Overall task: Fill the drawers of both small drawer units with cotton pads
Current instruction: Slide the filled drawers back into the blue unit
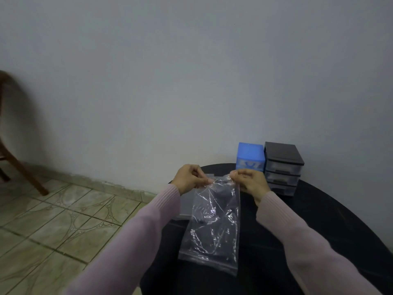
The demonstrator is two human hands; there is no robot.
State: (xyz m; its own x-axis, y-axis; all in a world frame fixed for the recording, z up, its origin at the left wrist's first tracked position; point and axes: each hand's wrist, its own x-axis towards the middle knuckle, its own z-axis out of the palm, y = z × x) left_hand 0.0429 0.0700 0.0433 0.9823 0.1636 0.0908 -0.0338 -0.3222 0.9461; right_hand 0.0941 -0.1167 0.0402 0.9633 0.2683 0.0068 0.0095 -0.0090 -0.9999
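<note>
A clear plastic zip bag (212, 222) hangs upside down above the black round table (319, 220), its zip edge at the bottom. My left hand (190, 177) pinches one top corner and my right hand (251, 182) pinches the other. The bag looks empty. At the table's far edge stand two small drawer units side by side: a blue one (250, 156) and a black one (282, 168) with three clear drawers, all pushed in. No cotton pads show.
A flat grey tray or lid (184, 206) lies on the table behind the bag, partly hidden by my left sleeve. A wall runs close behind the table. Tiled floor lies to the left, with a wooden chair (12, 150) at the far left.
</note>
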